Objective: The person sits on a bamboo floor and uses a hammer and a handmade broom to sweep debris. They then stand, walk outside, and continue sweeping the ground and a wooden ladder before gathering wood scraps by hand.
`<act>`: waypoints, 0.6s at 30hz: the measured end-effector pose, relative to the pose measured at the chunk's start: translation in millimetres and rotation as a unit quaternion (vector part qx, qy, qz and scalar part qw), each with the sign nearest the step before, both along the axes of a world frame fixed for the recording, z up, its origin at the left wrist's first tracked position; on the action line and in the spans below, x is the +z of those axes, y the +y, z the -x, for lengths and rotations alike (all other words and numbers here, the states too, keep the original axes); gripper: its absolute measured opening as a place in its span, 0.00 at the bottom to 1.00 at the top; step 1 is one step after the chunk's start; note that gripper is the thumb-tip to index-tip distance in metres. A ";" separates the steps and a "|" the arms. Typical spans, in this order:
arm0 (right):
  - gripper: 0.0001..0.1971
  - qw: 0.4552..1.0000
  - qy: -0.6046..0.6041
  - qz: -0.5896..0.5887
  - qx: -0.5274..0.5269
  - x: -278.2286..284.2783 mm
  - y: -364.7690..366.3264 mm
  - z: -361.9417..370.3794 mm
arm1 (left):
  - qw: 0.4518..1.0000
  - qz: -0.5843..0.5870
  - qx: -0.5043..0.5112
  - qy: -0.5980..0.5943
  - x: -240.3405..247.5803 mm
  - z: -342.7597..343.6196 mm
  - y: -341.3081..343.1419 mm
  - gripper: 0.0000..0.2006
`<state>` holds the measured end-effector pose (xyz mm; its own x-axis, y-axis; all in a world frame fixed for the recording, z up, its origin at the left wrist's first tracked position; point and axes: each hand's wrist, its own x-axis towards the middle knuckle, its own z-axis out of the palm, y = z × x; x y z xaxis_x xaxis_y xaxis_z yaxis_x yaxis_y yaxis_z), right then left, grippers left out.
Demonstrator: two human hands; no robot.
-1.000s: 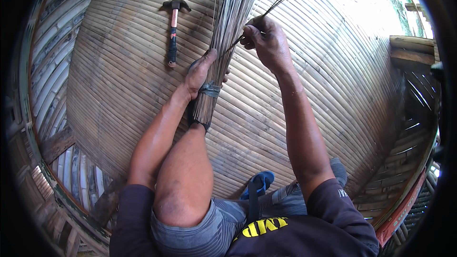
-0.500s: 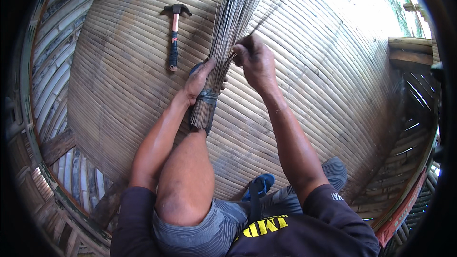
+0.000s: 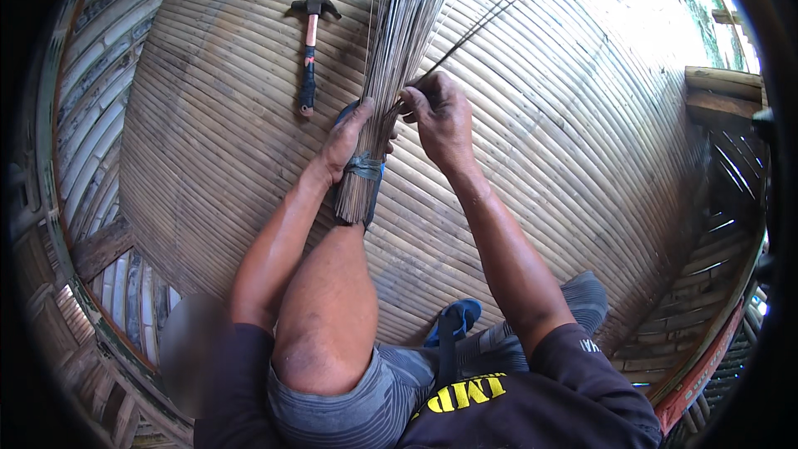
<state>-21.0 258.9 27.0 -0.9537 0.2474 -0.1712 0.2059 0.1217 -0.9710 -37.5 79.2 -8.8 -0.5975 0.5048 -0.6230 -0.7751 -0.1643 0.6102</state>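
Fingers of the left hand (image 3: pixel 349 137) wrap the stick broom (image 3: pixel 391 75) just above its grey binding; the right hand (image 3: pixel 440 116) pinches a couple of thin dark ribs. Broom's stiff, dry, straw-coloured, lying on the slatted bamboo floor (image 3: pixel 582 158), butt toward the knee, bristles fanning away. Hammer (image 3: pixel 309 54) nearby.

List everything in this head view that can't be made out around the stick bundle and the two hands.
- Tips of the stick bundle: cut off by the top edge of the head view.
- Left hand fingers: hidden behind the bundle, so the grip is unclear.
- What the right hand pinches: a thin dark strand, too fine to follow into the fingers.
- Blue sandal: partly hidden by the legs.
- Far floor, upper right: washed out by glare.
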 end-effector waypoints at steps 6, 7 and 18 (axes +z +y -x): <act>0.11 0.999 -0.039 -0.024 0.024 -11.9 -13.6 -8.2 | 1.000 0.020 -0.007 -0.001 2.7 -2.9 0.8 0.25; 0.10 0.998 -0.048 -0.029 0.016 -12.5 -15.3 -10.2 | 1.000 0.021 -0.008 0.000 3.5 -3.1 1.1 0.25; 0.08 0.976 -0.131 0.164 0.056 -17.0 -16.7 -24.9 | 0.998 0.025 0.029 0.041 6.4 -5.2 1.9 0.23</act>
<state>3.9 242.1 10.0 -0.8847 0.0358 -0.4649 0.4550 -0.1516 -0.8775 -32.3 81.2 -2.4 -0.6747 0.4378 -0.5942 -0.7123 -0.1756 0.6795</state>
